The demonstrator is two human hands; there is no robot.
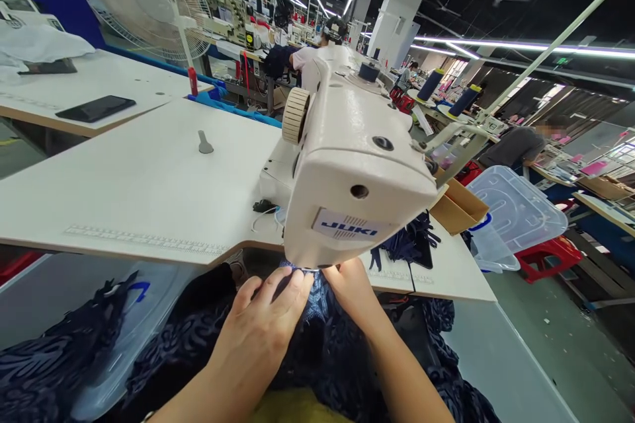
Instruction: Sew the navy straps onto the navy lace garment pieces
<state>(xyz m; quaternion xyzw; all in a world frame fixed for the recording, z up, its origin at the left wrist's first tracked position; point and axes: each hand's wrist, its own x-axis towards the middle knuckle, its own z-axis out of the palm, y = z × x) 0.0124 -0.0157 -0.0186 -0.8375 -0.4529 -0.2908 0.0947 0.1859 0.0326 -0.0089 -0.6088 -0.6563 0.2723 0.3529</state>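
Observation:
A white sewing machine (357, 165) with a JUKI label stands right in front of me. Navy patterned fabric (320, 301) runs from beneath its head down toward my lap, lit bright blue by the machine lamp. My left hand (270, 317) grips the fabric's left side, its fingers bent and close together just below the head. On the right side my right hand (350, 291) holds the same fabric, with the fingertips partly covered by the machine. The needle and presser foot are hidden behind the head.
A clear plastic bin with more navy fabric (64, 337) is at my left. Navy strips (409, 238), a cardboard box (459, 205) and a clear bin (516, 201) lie right. A small metal piece (204, 143) and a phone (96, 108) rest on the left tabletops. Co-workers sit beyond.

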